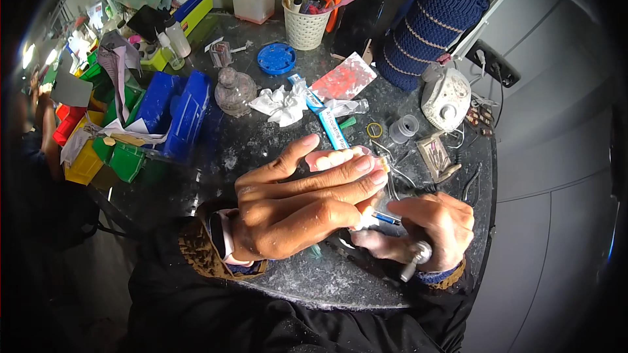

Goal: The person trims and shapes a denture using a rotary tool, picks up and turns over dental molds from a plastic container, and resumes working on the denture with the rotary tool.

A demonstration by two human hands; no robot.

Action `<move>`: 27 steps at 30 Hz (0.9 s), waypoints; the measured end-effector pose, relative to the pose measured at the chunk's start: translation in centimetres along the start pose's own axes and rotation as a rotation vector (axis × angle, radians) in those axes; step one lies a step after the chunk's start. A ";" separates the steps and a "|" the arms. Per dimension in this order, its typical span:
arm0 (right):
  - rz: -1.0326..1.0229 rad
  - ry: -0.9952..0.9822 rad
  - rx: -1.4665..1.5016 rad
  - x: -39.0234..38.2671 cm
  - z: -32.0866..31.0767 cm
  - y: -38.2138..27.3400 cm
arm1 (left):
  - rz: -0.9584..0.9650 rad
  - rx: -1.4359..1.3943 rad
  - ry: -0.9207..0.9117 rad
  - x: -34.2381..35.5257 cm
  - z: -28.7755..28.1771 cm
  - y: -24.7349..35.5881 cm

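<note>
We have our left hand [304, 206] spread over a pink denture [322, 161], its grip closed around the piece, with teeth showing beyond the fingers above the bench [294, 284]. In our right hand [437, 227], the grip is clamped on a slim metal handpiece [416, 261], mostly hidden by the fingers; a blue-banded shaft shows between our hands. Just past the denture we see a blue-and-white packet [331, 129], with crumpled tissue [280, 104] beside it. A small plastic cup [403, 129] stands near a white knobbed control box [447, 98].
</note>
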State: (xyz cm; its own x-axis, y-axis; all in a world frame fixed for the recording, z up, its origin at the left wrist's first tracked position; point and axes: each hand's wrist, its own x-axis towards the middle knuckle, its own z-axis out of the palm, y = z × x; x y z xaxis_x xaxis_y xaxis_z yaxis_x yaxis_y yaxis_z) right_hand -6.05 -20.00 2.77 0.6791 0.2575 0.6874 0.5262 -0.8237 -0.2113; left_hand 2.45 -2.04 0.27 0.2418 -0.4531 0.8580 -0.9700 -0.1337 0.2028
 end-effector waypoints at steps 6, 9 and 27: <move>-0.185 -0.062 0.059 -0.5 -0.8 1.3 | 0.074 -0.205 -0.193 1.1 -2.1 0.5; -0.226 0.012 0.071 -0.8 0.1 1.6 | 0.128 -0.236 -0.187 1.2 -2.1 0.2; -0.378 0.086 0.630 0.0 0.3 3.1 | -0.779 -1.614 -0.484 1.0 -0.9 0.8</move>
State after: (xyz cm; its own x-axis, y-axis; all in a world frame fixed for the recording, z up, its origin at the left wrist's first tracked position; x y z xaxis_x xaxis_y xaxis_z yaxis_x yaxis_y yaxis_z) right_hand -4.24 -22.41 1.91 0.3645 0.4039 0.8390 0.9279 -0.2335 -0.2907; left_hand 1.88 -1.83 1.66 0.2912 -0.9291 0.2281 0.3410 0.3236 0.8826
